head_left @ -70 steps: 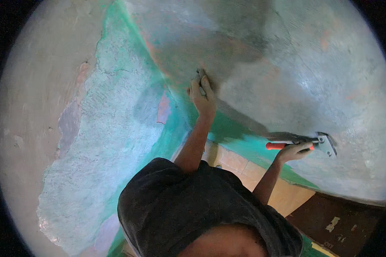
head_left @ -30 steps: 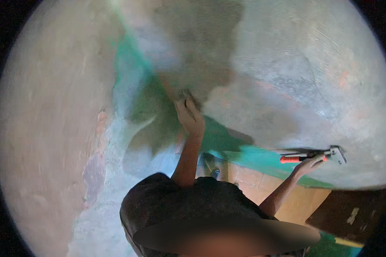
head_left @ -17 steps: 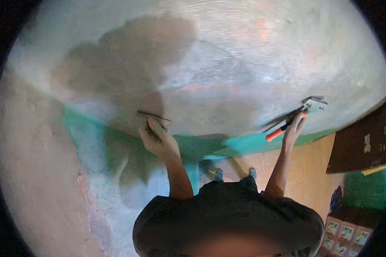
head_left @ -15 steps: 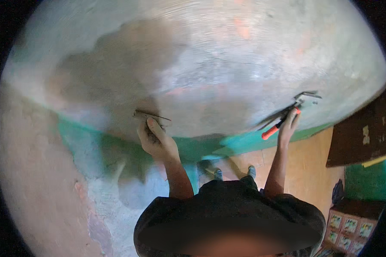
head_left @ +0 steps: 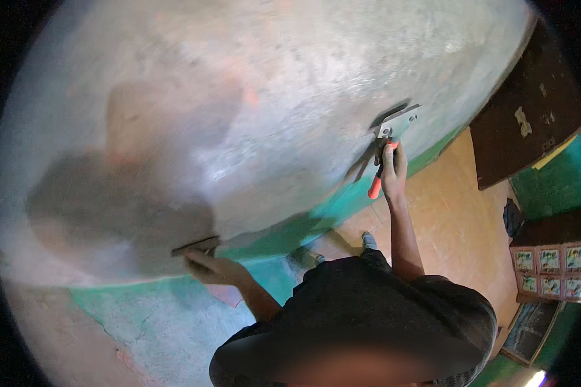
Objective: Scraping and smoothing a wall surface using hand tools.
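Note:
My right hand (head_left: 395,173) is closed round the red and black handle of a wall scraper (head_left: 400,120). Its wide metal blade lies at or close to the pale, smeared wall (head_left: 290,97); contact is hard to tell. Lower on the left, my left hand (head_left: 214,268) grips a flat, dark-edged blade, which looks like a putty knife (head_left: 197,246). That blade is held against or very near the wall, just above its green lower band (head_left: 265,240). My fingers hide its handle. Shadows of my head and arms fall across the wall.
A brown door or cabinet panel (head_left: 529,113) stands at the right. Beyond it are a dark bag (head_left: 512,218) and a small chest (head_left: 550,240) with pictured drawer fronts. Tan floor (head_left: 448,193) runs below the wall, and my feet (head_left: 368,240) stand by its base.
The view has turned, tilting the wall and bringing more of the right side into sight. My left hand is lower and further left in view; the right hand's scraper appears higher and further left.

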A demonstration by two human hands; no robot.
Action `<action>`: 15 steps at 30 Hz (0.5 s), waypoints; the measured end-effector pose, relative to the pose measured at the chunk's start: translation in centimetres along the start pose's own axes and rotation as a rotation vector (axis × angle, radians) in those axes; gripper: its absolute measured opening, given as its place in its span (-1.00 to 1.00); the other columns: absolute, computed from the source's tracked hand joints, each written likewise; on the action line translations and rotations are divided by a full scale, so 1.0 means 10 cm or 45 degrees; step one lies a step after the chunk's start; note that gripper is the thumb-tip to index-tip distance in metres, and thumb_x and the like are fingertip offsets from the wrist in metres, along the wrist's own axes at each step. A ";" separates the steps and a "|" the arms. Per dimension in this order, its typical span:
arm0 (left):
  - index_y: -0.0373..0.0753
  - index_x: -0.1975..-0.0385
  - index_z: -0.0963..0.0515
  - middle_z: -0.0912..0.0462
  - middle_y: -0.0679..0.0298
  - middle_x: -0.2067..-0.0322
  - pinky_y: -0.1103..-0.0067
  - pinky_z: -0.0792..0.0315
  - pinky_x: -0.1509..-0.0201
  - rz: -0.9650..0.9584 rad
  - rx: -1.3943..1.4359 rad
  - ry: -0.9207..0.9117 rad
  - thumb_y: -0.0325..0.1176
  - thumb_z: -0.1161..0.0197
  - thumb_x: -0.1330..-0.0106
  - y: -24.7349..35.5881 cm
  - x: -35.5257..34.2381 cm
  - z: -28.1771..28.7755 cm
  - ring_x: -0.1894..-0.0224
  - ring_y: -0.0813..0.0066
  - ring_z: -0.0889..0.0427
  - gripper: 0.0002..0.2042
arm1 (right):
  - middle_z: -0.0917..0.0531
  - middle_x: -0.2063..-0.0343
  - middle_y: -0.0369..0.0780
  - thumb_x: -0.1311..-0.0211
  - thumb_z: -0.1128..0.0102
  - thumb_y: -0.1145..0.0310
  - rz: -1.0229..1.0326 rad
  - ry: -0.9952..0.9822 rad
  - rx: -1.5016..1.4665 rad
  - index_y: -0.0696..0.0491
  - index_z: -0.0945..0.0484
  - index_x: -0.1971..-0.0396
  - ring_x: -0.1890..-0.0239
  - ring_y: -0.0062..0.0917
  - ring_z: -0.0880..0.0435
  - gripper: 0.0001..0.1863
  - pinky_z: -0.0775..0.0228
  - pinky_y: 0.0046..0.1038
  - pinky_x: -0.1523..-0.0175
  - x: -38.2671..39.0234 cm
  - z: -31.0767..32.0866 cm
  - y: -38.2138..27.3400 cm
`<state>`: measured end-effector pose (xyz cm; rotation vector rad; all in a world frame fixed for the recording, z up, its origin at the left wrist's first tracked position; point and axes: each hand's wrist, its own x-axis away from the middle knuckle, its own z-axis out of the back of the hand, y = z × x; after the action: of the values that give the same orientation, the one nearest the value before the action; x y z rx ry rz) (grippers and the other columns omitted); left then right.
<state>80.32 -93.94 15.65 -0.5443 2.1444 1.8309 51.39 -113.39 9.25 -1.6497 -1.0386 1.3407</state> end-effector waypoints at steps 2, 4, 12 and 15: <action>-0.46 0.05 -0.48 -0.58 0.13 0.23 0.54 -0.48 0.39 -0.040 0.065 -0.015 -0.08 -0.09 -0.44 0.26 -0.07 -0.15 0.36 0.40 -0.55 -0.55 | -0.39 0.50 -0.35 -0.51 0.14 0.18 -0.002 0.018 0.037 0.13 -0.40 0.24 0.47 -0.70 -0.32 -0.70 -0.20 -0.59 0.35 0.00 0.01 0.03; -0.43 0.10 -0.49 -0.58 0.14 0.24 0.58 -0.54 0.42 -0.077 0.241 -0.044 -0.09 -0.12 -0.42 0.39 -0.01 -0.37 0.39 0.42 -0.57 -0.58 | -0.39 0.50 -0.35 -0.51 0.14 0.16 -0.042 0.019 0.020 0.11 -0.39 0.28 0.46 -0.70 -0.32 -0.69 -0.20 -0.59 0.35 -0.01 -0.03 0.00; -0.48 0.28 -0.52 -0.69 0.04 0.38 0.55 -0.65 0.27 0.016 0.759 -1.088 -0.52 -0.12 -0.39 1.11 1.20 -1.52 0.35 0.44 -0.71 -0.88 | -0.39 0.50 -0.34 -0.52 0.15 0.16 -0.047 0.054 0.008 0.11 -0.37 0.30 0.46 -0.68 -0.33 -0.68 -0.21 -0.58 0.34 -0.01 -0.05 0.15; -0.49 0.23 -0.52 -0.69 0.04 0.36 0.54 -0.65 0.26 0.145 0.847 -1.081 -0.50 -0.11 -0.40 1.20 1.32 -1.55 0.30 0.44 -0.71 -0.85 | -0.39 0.48 -0.38 -0.50 0.12 0.21 -0.102 0.016 -0.011 0.12 -0.40 0.21 0.43 -0.71 -0.32 -0.74 -0.21 -0.59 0.34 -0.01 -0.01 0.21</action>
<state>63.79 -109.03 23.04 0.4399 1.9613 0.9694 51.77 -114.27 7.41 -1.6041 -1.0927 1.2739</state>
